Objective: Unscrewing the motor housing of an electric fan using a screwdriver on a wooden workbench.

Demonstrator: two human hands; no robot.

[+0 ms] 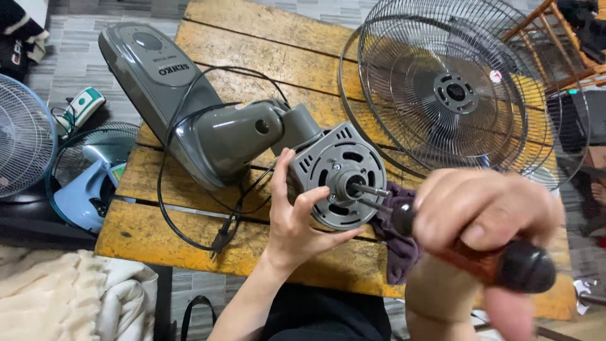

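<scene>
Yellow, worn planks make up the low wooden table [278,50] I am working over, with grey tiled floor showing around it. On it lies a grey fan body [189,107], tipped onto its side, and its round motor housing [338,173] faces up toward me with the bare shaft sticking out of the middle. My left hand [293,218] cups the near-left edge of that housing, fingers spread and curled against its rim to steady it. My right hand [483,211] is closed around a screwdriver [505,262] with a reddish-brown handle and black cap, blurred and close to the camera; its metal shank reaches to just beside the shaft at the housing's centre, though I cannot tell whether the tip sits in a screw. As I judge it, the strip-down is well along: the wire guards [442,88] are already off and lie right of the housing and farther from me, and no blade is on the shaft. What seems left is the motor face itself, which is still closed up. A black power cord [183,183] loops left of the housing with its plug [221,239] free on the planks, and a purple rag [401,243] lies just right of it and nearer me. Other fans [22,142] stand on the floor far to the left.
</scene>
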